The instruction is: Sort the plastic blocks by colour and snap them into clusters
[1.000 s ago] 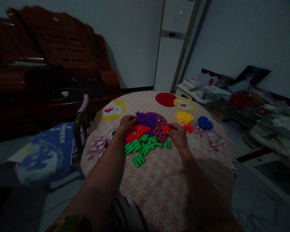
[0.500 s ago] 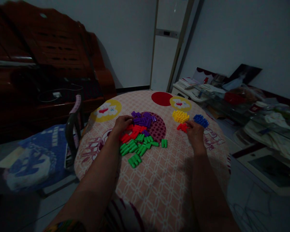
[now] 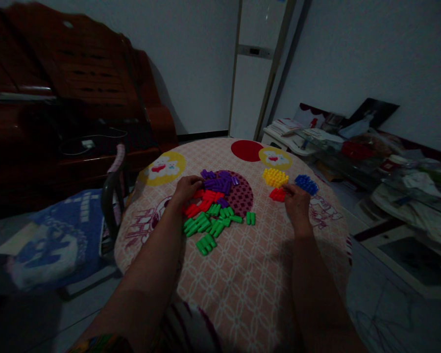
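My left hand (image 3: 188, 189) rests at the left edge of a pile of plastic blocks, fingers curled together; whatever is between them is hidden. Purple blocks (image 3: 220, 183) lie at the back of that pile, red blocks (image 3: 205, 200) in the middle and green blocks (image 3: 198, 223) in front. My right hand (image 3: 297, 201) is closed at a small group of red blocks (image 3: 278, 194), thumb and fingers pinching at its right end. Just behind that group stands a cluster of yellow blocks (image 3: 275, 177). A cluster of blue blocks (image 3: 306, 184) sits beyond the right hand.
A patterned cloth covers the round table (image 3: 238, 274). On the left are a chair (image 3: 59, 235) with a blue cover and a wooden sofa (image 3: 88, 73). A cluttered glass-topped stand (image 3: 345, 157) runs along the right. A tall white cabinet-like unit (image 3: 252, 88) stands behind.
Both hands stay almost in place, the right one still at the red group. The whole view has shifted very slightly; the block piles look the same.
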Available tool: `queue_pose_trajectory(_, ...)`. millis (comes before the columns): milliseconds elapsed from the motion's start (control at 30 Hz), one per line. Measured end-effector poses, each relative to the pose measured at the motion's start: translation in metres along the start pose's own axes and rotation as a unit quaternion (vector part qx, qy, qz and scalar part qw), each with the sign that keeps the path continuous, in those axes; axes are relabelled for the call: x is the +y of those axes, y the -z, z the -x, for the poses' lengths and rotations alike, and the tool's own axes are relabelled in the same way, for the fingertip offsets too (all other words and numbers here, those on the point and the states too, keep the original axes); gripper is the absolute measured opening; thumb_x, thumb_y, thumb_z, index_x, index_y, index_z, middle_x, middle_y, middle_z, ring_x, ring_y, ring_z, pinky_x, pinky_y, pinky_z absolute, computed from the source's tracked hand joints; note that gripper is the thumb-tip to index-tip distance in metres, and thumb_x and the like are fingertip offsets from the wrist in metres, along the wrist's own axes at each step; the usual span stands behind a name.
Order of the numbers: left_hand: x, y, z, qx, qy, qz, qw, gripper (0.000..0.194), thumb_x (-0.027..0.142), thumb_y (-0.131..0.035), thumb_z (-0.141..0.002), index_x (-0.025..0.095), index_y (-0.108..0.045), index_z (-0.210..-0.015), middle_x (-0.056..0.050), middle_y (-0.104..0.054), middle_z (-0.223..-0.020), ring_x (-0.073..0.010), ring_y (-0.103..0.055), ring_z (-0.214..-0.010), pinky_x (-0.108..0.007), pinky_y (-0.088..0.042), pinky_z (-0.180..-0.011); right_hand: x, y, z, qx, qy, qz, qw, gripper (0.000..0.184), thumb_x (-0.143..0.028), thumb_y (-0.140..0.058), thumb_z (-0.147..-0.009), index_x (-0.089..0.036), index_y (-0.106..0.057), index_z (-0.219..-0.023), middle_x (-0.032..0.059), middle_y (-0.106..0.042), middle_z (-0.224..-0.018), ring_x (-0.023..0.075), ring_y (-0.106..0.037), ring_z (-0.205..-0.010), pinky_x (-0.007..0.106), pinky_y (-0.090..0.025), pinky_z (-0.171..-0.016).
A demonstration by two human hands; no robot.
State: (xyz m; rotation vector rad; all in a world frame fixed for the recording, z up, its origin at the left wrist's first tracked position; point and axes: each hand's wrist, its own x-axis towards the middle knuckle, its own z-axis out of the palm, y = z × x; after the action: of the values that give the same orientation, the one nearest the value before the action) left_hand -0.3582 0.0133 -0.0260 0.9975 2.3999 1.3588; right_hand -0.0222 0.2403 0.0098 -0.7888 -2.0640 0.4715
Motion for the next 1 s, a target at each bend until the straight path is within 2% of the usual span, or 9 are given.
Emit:
queue_pose_trajectory(167, 0.0, 0.0, 0.0, -0.001, -0.003, -0.009, 1.0, 0.038, 0.028, -0.059, -0.074, 0.016, -0.08, -0.104, -0.008, -0.079, -0.098, -0.0236, -0.071, -0.087, -0.028, -0.054, -0.077, 0.005, 0.003, 0.001, -0.01, 0.002, 0.02, 1.0, 0.036, -0.013, -0.047, -0.067, -0.015, -0.076, -0.087, 0.0092, -0.075, -0.085, 0.0225, -0.068, -0.079, 0.034, -0.052, -0.079)
queue_pose_trajectory(400, 0.005, 0.001, 0.003, -0.004, 0.004, -0.003, 1.0, 0.04, 0.03, -0.06, -0.073, 0.016, -0.08, -0.104, -0.008, -0.08, -0.097, -0.0233, -0.071, -0.086, -0.028, -0.055, -0.078, 0.003, 0.005, 0.002, -0.038, 0.04, 0.081, 0.995, 0.031, -0.014, -0.047, -0.071, -0.017, -0.076, -0.083, 0.0099, -0.075, -0.087, 0.0228, -0.068, -0.083, 0.034, -0.05, -0.082)
queue_pose_trajectory(567, 0.005, 0.001, 0.004, -0.003, 0.003, 0.003, 1.0, 0.04, 0.031, -0.06, -0.072, 0.016, -0.08, -0.104, -0.008, -0.08, -0.095, -0.0242, -0.071, -0.085, -0.03, -0.055, -0.076, -0.001, 0.013, 0.003, -0.047, 0.012, 0.136, 0.99, 0.034, -0.017, -0.05, -0.075, -0.015, -0.079, -0.094, 0.0128, -0.076, -0.091, 0.024, -0.067, -0.082, 0.034, -0.048, -0.08)
queue_pose_trajectory(700, 0.006, 0.002, 0.003, 0.001, 0.001, -0.002, 1.0, 0.038, 0.03, -0.06, -0.072, 0.017, -0.08, -0.101, -0.007, -0.08, -0.094, -0.0237, -0.071, -0.085, -0.029, -0.055, -0.078, -0.001, 0.015, 0.005, -0.077, -0.015, 0.198, 0.977, 0.032, -0.019, -0.052, -0.08, -0.017, -0.08, -0.095, 0.0142, -0.076, -0.088, 0.0254, -0.068, -0.079, 0.035, -0.047, -0.077)
queue_pose_trajectory(833, 0.005, 0.0, 0.003, 0.0, 0.012, 0.012, 1.0, 0.039, 0.031, -0.06, -0.072, 0.017, -0.08, -0.103, -0.007, -0.079, -0.095, -0.0234, -0.071, -0.086, -0.028, -0.055, -0.075, 0.002, 0.01, 0.008, -0.091, 0.004, 0.228, 0.969, 0.031, -0.018, -0.052, -0.082, -0.017, -0.079, -0.098, 0.0145, -0.076, -0.09, 0.0257, -0.067, -0.08, 0.034, -0.047, -0.076)
queue_pose_trajectory(1000, 0.008, 0.001, 0.005, 0.002, 0.005, 0.017, 1.0, 0.035, 0.03, -0.062, -0.072, 0.017, -0.08, -0.099, -0.008, -0.079, -0.096, -0.024, -0.071, -0.087, -0.029, -0.055, -0.078, 0.001, 0.007, 0.007, -0.099, 0.016, 0.248, 0.964, 0.028, -0.015, -0.051, -0.084, -0.017, -0.078, -0.092, 0.0144, -0.076, -0.086, 0.0243, -0.067, -0.078, 0.033, -0.046, -0.075)
